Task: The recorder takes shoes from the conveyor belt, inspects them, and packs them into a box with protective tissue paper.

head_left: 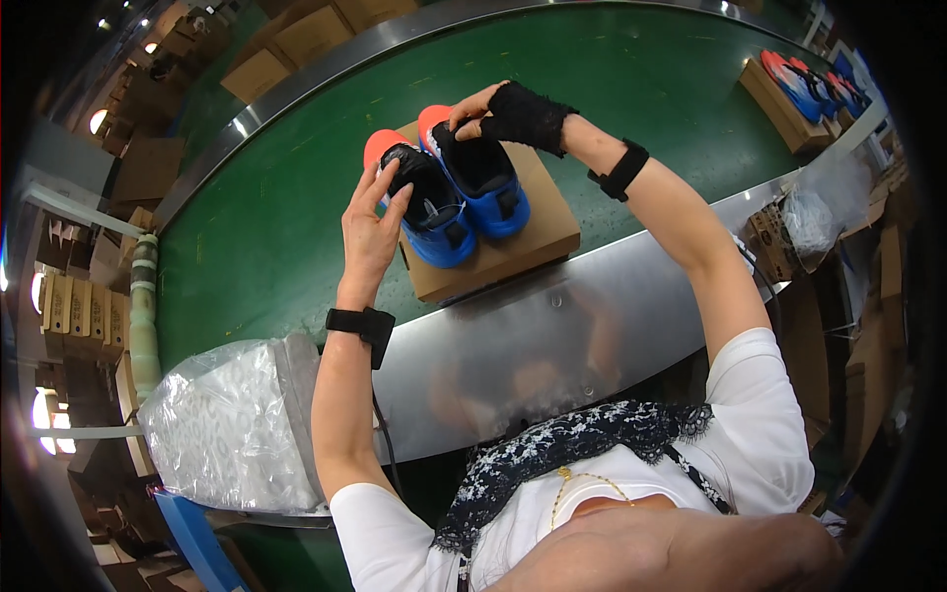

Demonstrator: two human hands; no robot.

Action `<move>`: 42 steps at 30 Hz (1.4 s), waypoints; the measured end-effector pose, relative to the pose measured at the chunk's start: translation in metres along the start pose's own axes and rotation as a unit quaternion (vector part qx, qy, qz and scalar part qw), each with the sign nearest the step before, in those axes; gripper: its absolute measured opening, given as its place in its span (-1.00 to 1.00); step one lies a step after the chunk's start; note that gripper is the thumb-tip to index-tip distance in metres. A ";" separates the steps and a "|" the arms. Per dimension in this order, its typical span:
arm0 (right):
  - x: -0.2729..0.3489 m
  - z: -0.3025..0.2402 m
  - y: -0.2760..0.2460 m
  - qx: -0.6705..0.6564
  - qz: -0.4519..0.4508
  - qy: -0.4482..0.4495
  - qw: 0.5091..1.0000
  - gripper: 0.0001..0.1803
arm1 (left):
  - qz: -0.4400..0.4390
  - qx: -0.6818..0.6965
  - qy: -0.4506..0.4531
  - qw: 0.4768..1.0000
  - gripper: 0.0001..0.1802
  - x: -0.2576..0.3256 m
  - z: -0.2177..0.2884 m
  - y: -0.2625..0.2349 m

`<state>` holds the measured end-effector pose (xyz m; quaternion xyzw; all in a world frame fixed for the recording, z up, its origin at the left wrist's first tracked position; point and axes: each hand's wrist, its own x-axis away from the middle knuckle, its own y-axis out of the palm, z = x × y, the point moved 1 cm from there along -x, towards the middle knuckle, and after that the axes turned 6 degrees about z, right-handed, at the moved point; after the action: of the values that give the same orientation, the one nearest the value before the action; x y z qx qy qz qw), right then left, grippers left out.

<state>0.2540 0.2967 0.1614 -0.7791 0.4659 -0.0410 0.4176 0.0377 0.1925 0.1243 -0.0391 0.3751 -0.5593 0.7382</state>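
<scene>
A pair of sneakers, blue at the heel and orange-red at the toe with black linings, rests side by side on a brown cardboard box [547, 212]. My left hand [373, 222] is on the left sneaker [439, 242], its fingers and thumb closed about the tongue and collar. My right hand [503, 116], in a black fingerless glove, pinches the right sneaker [501, 209] near its tongue. Both wrists carry black straps. The toes point away from me, and the fingertips partly hide the laces.
The box sits on a green conveyor belt [296, 197], by its near metal edge [513, 345]. More sneakers [799, 87] stand on a box at the far right. A clear plastic bag of pale patterned material [232, 424] lies at the near left. Cardboard boxes [74, 306] are stacked on the left.
</scene>
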 end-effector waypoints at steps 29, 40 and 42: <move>0.014 -0.068 0.040 0.348 0.165 -0.071 0.920 -0.55 | 0.031 0.081 -0.051 0.995 -0.69 0.018 -0.037 -0.026; 0.060 -0.094 0.066 0.122 -0.040 0.008 0.992 -0.51 | 0.037 0.121 -0.234 0.964 -0.61 0.080 -0.044 -0.072; 0.076 -0.102 0.058 0.044 -0.019 -0.012 0.999 -0.51 | 0.086 0.137 -0.269 0.949 -0.60 0.087 -0.052 -0.098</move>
<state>0.2107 0.1637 0.1628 -0.7692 0.4439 -0.0597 0.4558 -0.0639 0.1008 0.0897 -0.0543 0.0844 -0.5085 0.8552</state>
